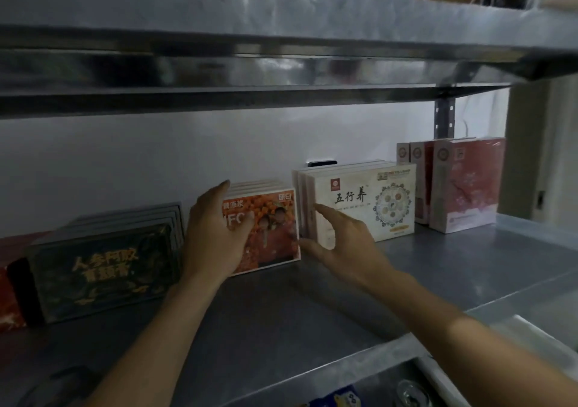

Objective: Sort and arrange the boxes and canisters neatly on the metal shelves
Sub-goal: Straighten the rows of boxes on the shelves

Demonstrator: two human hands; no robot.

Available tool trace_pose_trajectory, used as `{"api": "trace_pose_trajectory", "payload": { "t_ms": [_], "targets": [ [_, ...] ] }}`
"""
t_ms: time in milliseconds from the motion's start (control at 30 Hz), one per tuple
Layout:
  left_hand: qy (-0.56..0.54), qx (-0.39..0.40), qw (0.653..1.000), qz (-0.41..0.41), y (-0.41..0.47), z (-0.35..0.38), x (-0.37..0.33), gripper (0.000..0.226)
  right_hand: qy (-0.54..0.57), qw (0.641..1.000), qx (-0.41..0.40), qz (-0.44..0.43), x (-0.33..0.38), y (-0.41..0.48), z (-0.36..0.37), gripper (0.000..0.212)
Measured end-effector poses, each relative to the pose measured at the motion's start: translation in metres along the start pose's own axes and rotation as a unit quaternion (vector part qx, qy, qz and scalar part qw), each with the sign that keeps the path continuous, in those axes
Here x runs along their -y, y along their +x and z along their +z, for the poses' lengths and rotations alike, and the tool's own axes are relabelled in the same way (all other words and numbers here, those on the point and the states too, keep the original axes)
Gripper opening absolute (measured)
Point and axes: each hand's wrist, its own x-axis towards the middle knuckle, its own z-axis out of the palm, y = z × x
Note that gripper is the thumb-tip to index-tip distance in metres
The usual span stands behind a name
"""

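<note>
Shelf (438,265): orange boxes (276,218) between left hand (212,234), right hand (344,240)

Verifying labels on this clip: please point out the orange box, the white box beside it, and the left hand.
orange box (275,218): head view, front face, right half.
white box (366,209): head view, middle of front face.
left hand (215,237): head view, back of the hand.

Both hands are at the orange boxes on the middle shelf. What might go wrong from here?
1. The orange boxes stand on edge in a row. A push from the left hand could tip or skew the rear ones, which are mostly hidden behind the front box.
2. The right hand is spread open at the narrow gap beside the white boxes, so it may knock that row out of line.
</note>
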Motion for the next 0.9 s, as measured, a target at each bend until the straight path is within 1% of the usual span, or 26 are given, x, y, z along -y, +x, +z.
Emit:
{"api": "trace_pose_trajectory", "payload": {
  "t_ms": [100, 133, 300, 467, 600, 700, 733, 900],
  "targets": [
    [0.051, -0.023, 0.997, 0.054, -0.006, 0.000, -0.016, 0.053, -0.040, 0.999, -0.013, 0.012, -0.006, -0.009, -0.014, 0.077],
    [0.053, -0.021, 0.996, 0.063, -0.006, 0.001, -0.022, 0.051, -0.051, 0.998, -0.015, 0.018, -0.009, -0.011, -0.018, 0.078],
    [-0.019, 0.036, 0.998, 0.038, -0.012, 0.018, -0.051, 0.048, -0.105, 0.994, -0.038, 0.004, -0.024, -0.021, -0.042, 0.075],
    [-0.013, 0.069, 0.997, 0.038, -0.016, 0.047, -0.069, 0.054, -0.119, 0.990, -0.075, -0.012, -0.053, -0.016, -0.064, 0.074],
    [0.026, 0.055, 0.997, 0.057, -0.011, 0.075, -0.085, 0.049, -0.106, 0.990, -0.087, -0.024, -0.089, -0.001, -0.080, 0.079],
    [0.042, 0.038, 0.996, 0.064, 0.000, 0.103, -0.099, 0.050, -0.082, 0.992, -0.087, -0.045, -0.120, 0.014, -0.092, 0.069],
    [0.044, 0.035, 0.997, 0.060, 0.004, 0.114, -0.103, 0.052, -0.073, 0.993, -0.082, -0.047, -0.131, 0.019, -0.096, 0.069],
    [0.101, 0.044, 0.994, 0.003, 0.023, 0.162, -0.116, 0.069, -0.015, 0.999, -0.028, -0.020, -0.183, 0.059, -0.101, 0.086]
  ]
}}
